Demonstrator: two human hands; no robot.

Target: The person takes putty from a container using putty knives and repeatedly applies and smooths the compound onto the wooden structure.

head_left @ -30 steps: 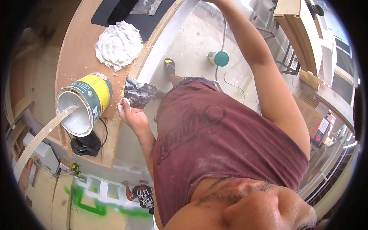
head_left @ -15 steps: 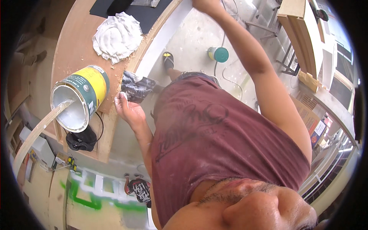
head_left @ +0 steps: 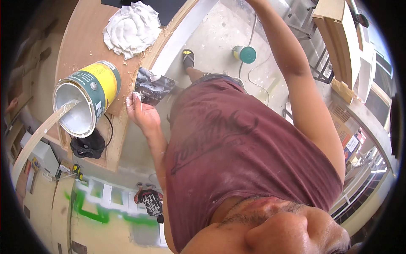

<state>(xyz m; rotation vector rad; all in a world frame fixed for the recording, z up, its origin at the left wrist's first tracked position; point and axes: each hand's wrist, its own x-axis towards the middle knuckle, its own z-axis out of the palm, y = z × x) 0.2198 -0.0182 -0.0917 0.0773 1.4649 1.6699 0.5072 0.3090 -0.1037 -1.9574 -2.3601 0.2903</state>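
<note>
My left hand (head_left: 144, 113) is closed on the edge of a flat, dark putty plate (head_left: 153, 89) streaked with white. A small lump of white paste sits at the plate's upper edge, and white smears mark my fingertips. The plate is held beside the rim of a curved wooden panel (head_left: 91, 42). On that panel lies a white, spread-out mound of putty-like paste (head_left: 132, 30). Nearer stands a green and yellow can (head_left: 95, 86), with a wooden stick (head_left: 40, 139) in its mouth. My right forearm reaches to the top edge, where the hand is cut off.
A dark sheet (head_left: 171, 12) lies behind the paste. Black bundled material with a cord (head_left: 88, 146) is below the can. A teal-lidded bucket (head_left: 245, 54) and hoses are on the floor. Another person (head_left: 151, 201) is at lower left; a wooden piece (head_left: 338, 38) stands at right.
My right hand has passed out at the top edge. The plate in my left hand has tilted slightly. The whole view has shifted a little.
</note>
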